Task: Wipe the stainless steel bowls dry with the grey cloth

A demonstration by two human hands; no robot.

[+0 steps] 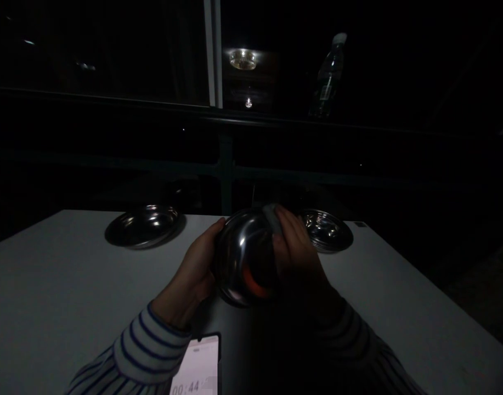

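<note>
A shiny metal bowl [238, 258] is held up over the white table, its rounded outside turned towards me. My left hand [199, 263] grips the bowl's left side, thumb near the top rim. At the bowl's upper right, my right hand [294, 241] presses a greyish cloth or sponge [271, 215] against the metal; its exact kind is hard to make out in the dim light. The fingers of the right hand are closed over that pad. A metal dish [142, 227] rests at the table's back left, and another metal dish [327, 230] lies behind my right hand.
A lit phone [199, 362] showing a timer lies on the white table [62, 296] by my left forearm. Beyond the table's far edge run dark railings [226, 170]. A clear plastic bottle [330, 74] stands at the back right, before a dark window.
</note>
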